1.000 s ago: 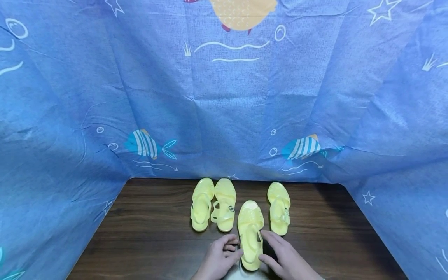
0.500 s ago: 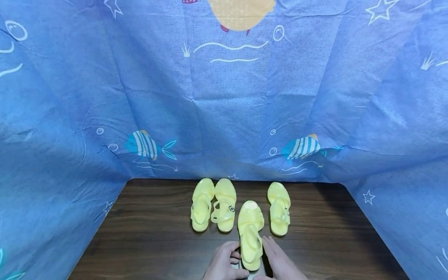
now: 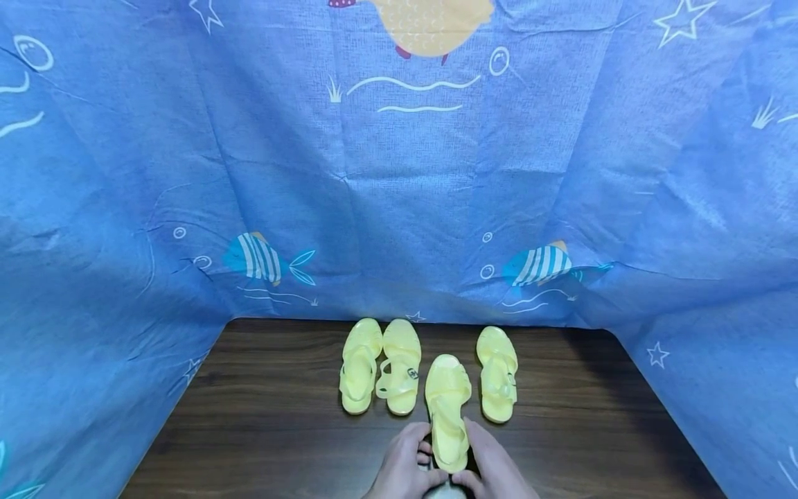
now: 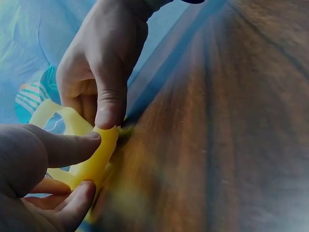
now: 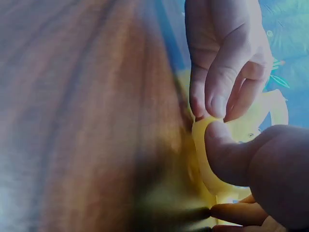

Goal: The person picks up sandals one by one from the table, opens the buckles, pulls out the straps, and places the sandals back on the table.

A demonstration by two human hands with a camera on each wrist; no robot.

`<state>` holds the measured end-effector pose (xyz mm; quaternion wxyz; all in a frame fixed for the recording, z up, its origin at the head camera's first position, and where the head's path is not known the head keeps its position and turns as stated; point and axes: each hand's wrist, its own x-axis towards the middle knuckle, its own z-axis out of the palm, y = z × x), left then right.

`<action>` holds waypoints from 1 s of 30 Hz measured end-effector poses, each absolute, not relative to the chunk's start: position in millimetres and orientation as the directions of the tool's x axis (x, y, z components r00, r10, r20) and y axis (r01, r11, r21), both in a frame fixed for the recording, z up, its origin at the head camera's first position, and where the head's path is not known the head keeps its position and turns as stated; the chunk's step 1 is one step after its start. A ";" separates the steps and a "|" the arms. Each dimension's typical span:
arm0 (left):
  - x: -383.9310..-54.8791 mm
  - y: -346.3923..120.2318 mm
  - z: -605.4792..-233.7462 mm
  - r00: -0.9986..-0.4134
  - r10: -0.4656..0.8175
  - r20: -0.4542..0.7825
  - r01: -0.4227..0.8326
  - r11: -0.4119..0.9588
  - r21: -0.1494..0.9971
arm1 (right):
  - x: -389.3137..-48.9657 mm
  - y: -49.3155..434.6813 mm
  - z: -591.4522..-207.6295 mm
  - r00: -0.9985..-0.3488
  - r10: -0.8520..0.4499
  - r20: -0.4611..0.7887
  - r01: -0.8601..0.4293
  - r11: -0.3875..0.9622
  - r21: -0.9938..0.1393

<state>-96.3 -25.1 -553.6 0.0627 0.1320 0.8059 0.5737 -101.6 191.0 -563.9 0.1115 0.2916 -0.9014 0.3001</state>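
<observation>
A pale yellow jelly sandal [image 3: 446, 388] lies toe-away near the front of the table, its heel toward me. On its left side my left hand [image 3: 402, 466] pinches the heel, the thumb at the heel end and fingers along the edge. From the right, my right hand [image 3: 497, 466] grips the same heel, and the two thumbs nearly meet behind it. In the left wrist view the yellow heel [image 4: 99, 157] sits between both thumbs and the fingers below. The right wrist view has the left hand [image 5: 227, 63] beyond the heel, with the right thumb [image 5: 222, 147] pressed on it.
Two matching yellow sandals [image 3: 359, 367], [image 3: 401, 367] stand side by side at the back left. Another single sandal [image 3: 497, 374] stands to the right of the held one. Blue fish-patterned cloth [image 3: 405, 208] walls the back and sides of the dark wood table [image 3: 262, 416].
Both hands have closed in on the heel from loosely beside it, thumbs coming together behind. The sandal has shifted slightly away from me and to the right. The other sandals are unmoved.
</observation>
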 end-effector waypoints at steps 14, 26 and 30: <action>-115.5 -7.0 -549.6 -0.973 0.158 0.167 0.217 0.393 0.893 | -119.9 179.9 -539.2 -0.916 -0.370 0.159 -0.389 0.715 -0.581; -127.7 6.7 -550.2 -0.953 0.063 0.295 0.293 0.429 0.854 | -126.8 163.8 -543.5 -0.926 -0.222 0.305 -0.362 0.753 -0.550; -130.0 9.9 -550.4 -0.973 0.062 0.223 0.229 0.390 0.892 | -129.7 161.3 -547.4 -0.926 -0.197 0.321 -0.353 0.752 -0.557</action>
